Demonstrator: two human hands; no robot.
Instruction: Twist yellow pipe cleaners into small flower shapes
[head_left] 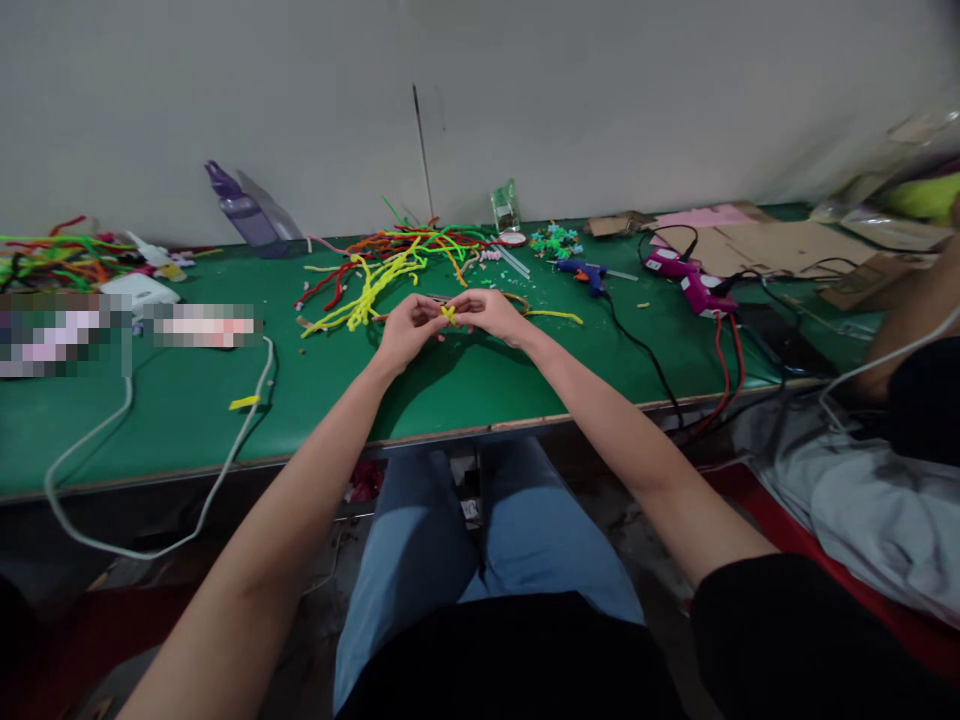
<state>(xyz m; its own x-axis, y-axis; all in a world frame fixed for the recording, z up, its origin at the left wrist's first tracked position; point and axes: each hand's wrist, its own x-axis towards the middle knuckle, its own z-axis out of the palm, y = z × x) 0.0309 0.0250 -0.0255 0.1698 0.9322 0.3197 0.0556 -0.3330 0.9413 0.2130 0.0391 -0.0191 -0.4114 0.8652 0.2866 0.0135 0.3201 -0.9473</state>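
Observation:
Between my two hands, just above the green tabletop [330,400], is a small yellow pipe cleaner shape [448,316] with crossed, bent arms. My left hand [411,328] pinches its left side, and my right hand [484,312] grips it from the right with fingers closed. Parts of the shape are hidden behind the fingertips. Beyond my left hand lies a heap of yellow pipe cleaners [371,285], with red, orange and green ones behind. Past my right hand a loose yellow pipe cleaner [559,316] rests on the table.
A purple bottle [244,212] leans against the wall at the back left. To the right lie a blue glue gun [581,273], its black cord, and purple plug adapters [709,293]. Flat cardboard [780,245] covers the far right. A white cable [214,490] loops over the front edge.

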